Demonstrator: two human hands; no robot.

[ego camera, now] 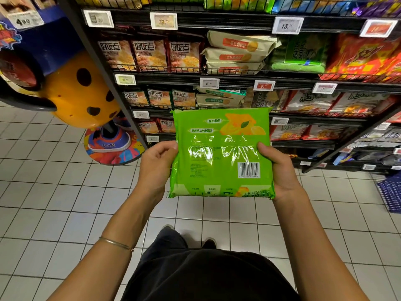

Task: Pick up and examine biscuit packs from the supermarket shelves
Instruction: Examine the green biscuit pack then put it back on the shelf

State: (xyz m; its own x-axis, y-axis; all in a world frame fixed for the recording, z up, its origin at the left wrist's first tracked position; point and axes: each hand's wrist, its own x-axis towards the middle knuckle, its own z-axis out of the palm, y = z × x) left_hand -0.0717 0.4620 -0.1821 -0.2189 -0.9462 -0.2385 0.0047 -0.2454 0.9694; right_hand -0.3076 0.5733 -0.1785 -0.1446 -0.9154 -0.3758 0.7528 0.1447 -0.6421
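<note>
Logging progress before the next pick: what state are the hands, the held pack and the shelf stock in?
green biscuit pack: off the shelf, barcode side towards the camera, looks unopened.
left hand: grips the pack's left edge.
right hand: grips the pack's right edge.
beige packs: stacked flat on the shelf.
</note>
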